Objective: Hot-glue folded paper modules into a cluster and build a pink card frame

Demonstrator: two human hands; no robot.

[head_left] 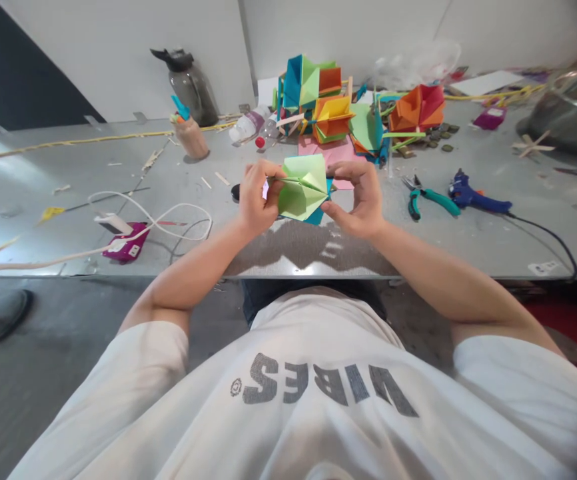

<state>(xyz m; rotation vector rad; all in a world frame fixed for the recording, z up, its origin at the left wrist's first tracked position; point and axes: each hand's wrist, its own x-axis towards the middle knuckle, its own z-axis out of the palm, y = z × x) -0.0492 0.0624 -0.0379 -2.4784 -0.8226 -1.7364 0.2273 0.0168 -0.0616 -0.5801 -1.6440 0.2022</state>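
A folded paper piece (302, 190), light green with blue behind it, is held above the table between both my hands. My left hand (260, 195) pinches its left edge between thumb and fingers. On the other side, my right hand (359, 200) grips the right edge, its thumb low near the blue corner and its index finger at the top. Pink paper (344, 181) lies on the table behind the held piece. A round black object (235, 193) shows partly beside my left hand.
Colourful folded-paper models (318, 93) stand at the back, near an orange-and-red one (417, 110). Pliers (431, 199) and a blue glue gun (476, 193) lie right. Leftward are a dark bottle (188, 83), a wooden holder (192, 139), a plastic bottle (248, 125) and a white cable (203, 217).
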